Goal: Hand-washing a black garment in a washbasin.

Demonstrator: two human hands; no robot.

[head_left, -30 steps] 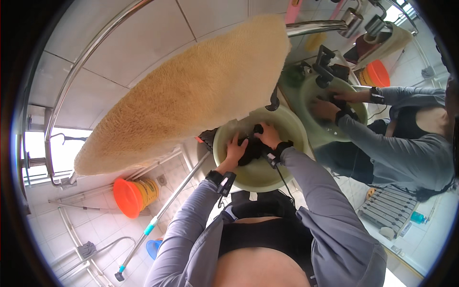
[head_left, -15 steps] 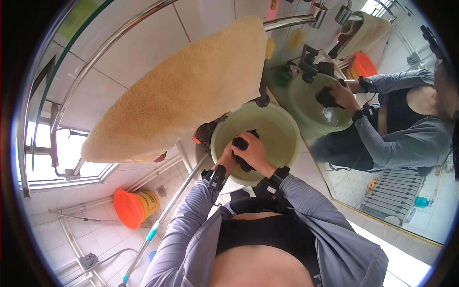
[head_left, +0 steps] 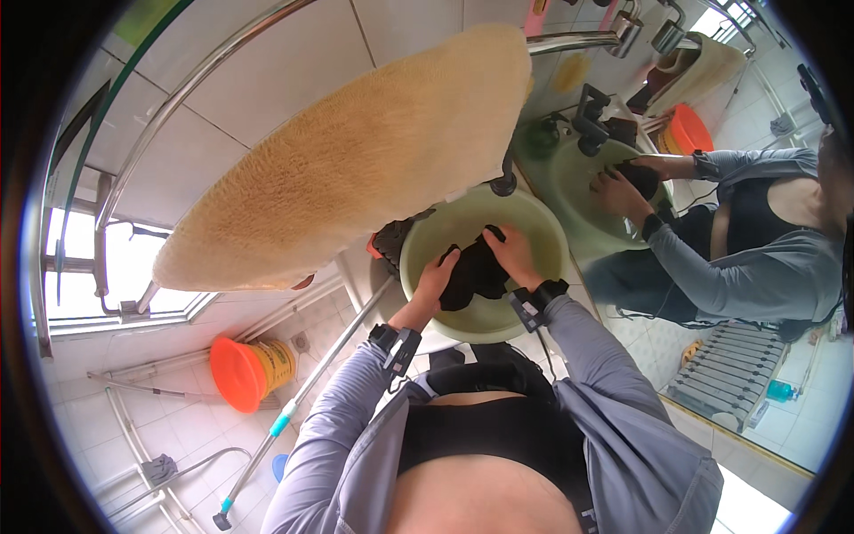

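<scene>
A black cloth (head_left: 476, 271) is stretched out between my hands, over the inside of a pale green round basin (head_left: 535, 221). My left hand (head_left: 433, 283) grips its left edge, thumb on top. On the far right side of the fabric, my right hand (head_left: 514, 256) is closed on its upper edge. Whether the cloth's lower part touches water cannot be made out. The mirror (head_left: 640, 294) on the right reflects the same cloth and hands from the side.
A large beige towel (head_left: 356, 160) hangs from a metal rail (head_left: 200, 84), overhanging the basin's far left. Dark cloth (head_left: 390, 242) lies beside the basin. An orange bucket (head_left: 238, 374) and a pole with turquoise joints (head_left: 307, 392) are at lower left. A dark tap (head_left: 503, 182) stands behind.
The black cloth was bunched between my hands held close together. Now my hands are farther apart, the right one moved rightward, and the cloth is spread open between them.
</scene>
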